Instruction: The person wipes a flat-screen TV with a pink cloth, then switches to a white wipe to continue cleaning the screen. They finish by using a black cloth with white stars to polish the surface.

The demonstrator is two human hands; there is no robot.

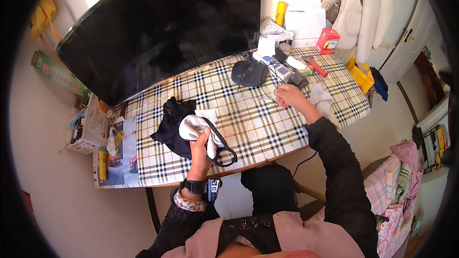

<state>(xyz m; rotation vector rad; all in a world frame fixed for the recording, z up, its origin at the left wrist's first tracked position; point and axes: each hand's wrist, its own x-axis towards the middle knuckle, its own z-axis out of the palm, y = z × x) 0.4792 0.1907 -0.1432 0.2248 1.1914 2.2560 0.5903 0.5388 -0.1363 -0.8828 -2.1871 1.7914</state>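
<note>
My left hand (201,150) grips a bundle of white cloth (190,127) with a black strap or edging (224,143) looping out to its right. Under and behind the bundle, a crumpled black cloth (172,114) lies on the checked tablecloth (236,114). A small white piece (207,114) shows just behind the bundle. Over the right part of the table, my right hand (287,96) has its fingers drawn together near thin dark cables; whether something thin is pinched in them is unclear. A clear plastic strip or wrapper (252,97) lies beside its fingertips.
A large black screen (161,25) stands along the back. A black router-like box (249,73), a power strip (279,70), a red-handled tool (317,68), a red box (327,41) and a grey cloth (321,96) are at the right. A white carton (94,125) stands left.
</note>
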